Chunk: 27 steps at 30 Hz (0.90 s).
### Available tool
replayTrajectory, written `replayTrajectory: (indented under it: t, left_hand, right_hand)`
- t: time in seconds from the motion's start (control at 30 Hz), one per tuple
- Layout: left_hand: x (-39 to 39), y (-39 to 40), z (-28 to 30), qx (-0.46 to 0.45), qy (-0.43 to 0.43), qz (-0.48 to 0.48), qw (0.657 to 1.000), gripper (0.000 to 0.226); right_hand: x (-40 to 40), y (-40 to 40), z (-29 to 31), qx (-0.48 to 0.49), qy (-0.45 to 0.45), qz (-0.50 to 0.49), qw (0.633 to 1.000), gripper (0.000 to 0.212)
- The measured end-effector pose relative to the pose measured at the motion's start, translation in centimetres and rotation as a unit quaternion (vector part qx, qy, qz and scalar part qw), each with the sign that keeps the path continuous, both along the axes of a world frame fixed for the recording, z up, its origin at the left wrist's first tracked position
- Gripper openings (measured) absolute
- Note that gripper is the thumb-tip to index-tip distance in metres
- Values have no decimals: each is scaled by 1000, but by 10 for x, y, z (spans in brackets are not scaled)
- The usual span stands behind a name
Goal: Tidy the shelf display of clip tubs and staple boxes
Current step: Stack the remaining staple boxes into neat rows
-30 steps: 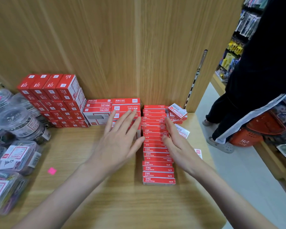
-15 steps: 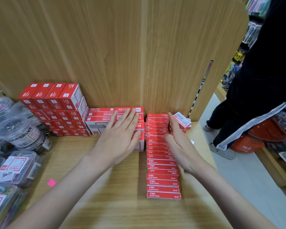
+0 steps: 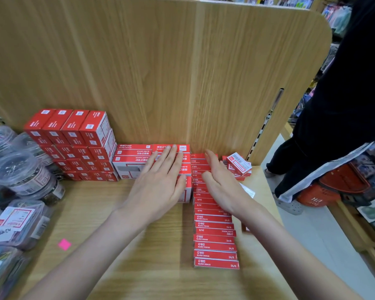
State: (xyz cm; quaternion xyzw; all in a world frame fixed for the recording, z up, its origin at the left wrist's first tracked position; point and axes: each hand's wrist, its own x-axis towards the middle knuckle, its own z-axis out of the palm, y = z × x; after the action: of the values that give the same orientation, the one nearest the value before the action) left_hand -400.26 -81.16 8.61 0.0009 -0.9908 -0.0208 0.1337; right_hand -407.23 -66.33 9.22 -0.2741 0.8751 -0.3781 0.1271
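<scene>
Underfoot, so to speak, runs a pale wood-grain shelf (image 3: 139, 267) with a matching upright back panel (image 3: 160, 61), a shop aisle off right. Clear round clip tubs (image 3: 20, 172) crowd the left edge; glossy red cardboard staple boxes (image 3: 74, 144) stack beside them. The left hand (image 3: 158, 187) lies flat, fingers straight, on a lower stack (image 3: 134, 161). The right hand (image 3: 223, 185), fingers straight, presses edgewise against a long row of thin boxes (image 3: 214, 243).

Two hands: left hand (image 3: 158, 187), right hand (image 3: 222, 184). Beside the right fingers, one row of staple boxes (image 3: 214, 239), about seventeen showing. One pink sticker (image 3: 64, 244).
</scene>
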Motion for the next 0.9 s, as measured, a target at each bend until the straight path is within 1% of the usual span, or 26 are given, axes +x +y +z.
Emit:
replayTrajectory:
  t: [0.07,0.13,0.2,0.3,0.37,0.5,0.63,0.77,0.83,0.9]
  left_hand:
    - [2,0,1,19,4,-3,1000,63]
    - [2,-1,0,32,13,-6,999,69]
    - [2,0,-1,37,18,-3,999,70]
    - [2,0,1,36,5,0,999,72]
    - [2,-1,2,42,-5,-4,999,75]
    - [3,-4,2,51,-13,-9,999,73]
    - [4,-4,1,54,-15,-8,998,72]
    - [3,-4,1,49,-18,-13,999,72]
    - [3,-4,1,50,-21,-16,998,72]
    - [4,-3,2,50,-25,-16,998,73]
  right_hand:
    - [5,6,-1,1,11,-8,1000,71]
    - [11,14,-4,-9,4,-23,1000,71]
    - [14,18,-8,-13,-1,-25,1000,70]
    - [14,17,-12,-9,-8,-16,1000,71]
    - [14,17,-10,-15,-29,-12,999,73]
    - [17,31,-6,-63,-56,-34,996,70]
    - [31,35,-3,-124,-119,-22,985,60]
    - [32,28,-7,-166,-152,-31,974,62]
    - [31,30,-9,-172,-160,-35,971,65]
    - [30,32,-12,-181,-160,-38,970,54]
